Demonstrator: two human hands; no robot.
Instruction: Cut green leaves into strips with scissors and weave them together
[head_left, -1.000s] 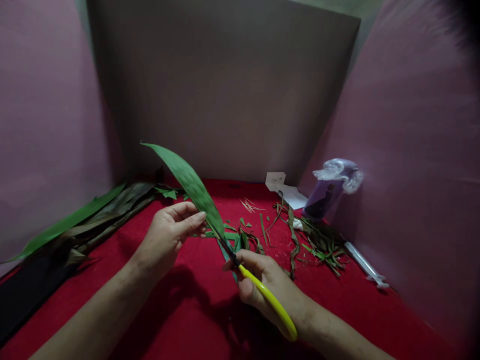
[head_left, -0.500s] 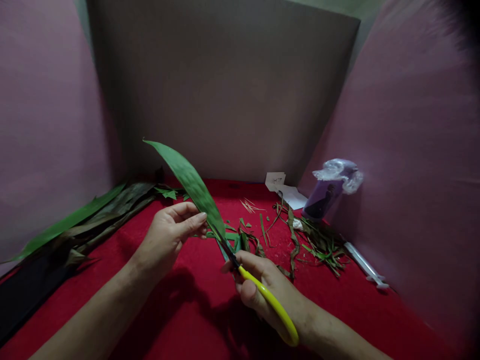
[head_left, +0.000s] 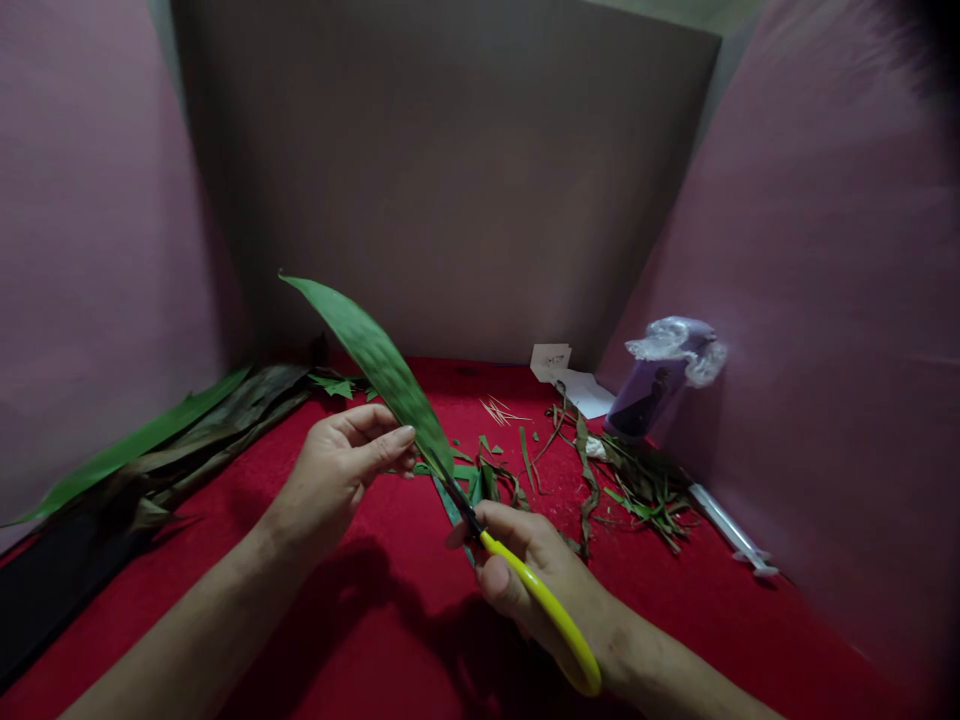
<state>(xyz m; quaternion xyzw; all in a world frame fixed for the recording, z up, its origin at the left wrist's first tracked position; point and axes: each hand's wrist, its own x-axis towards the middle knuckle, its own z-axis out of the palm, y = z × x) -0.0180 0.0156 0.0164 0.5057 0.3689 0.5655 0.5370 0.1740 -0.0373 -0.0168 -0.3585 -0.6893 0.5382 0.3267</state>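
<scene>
V. dim — soft shadows on red surface (head_left: 720,610), top-R corner dark, blurry.

The head camera looks forward and down.

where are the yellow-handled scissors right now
In the head view, the yellow-handled scissors are low, just right of centre, in the right hand, their dark blades at the lower part of the green leaf.
</scene>
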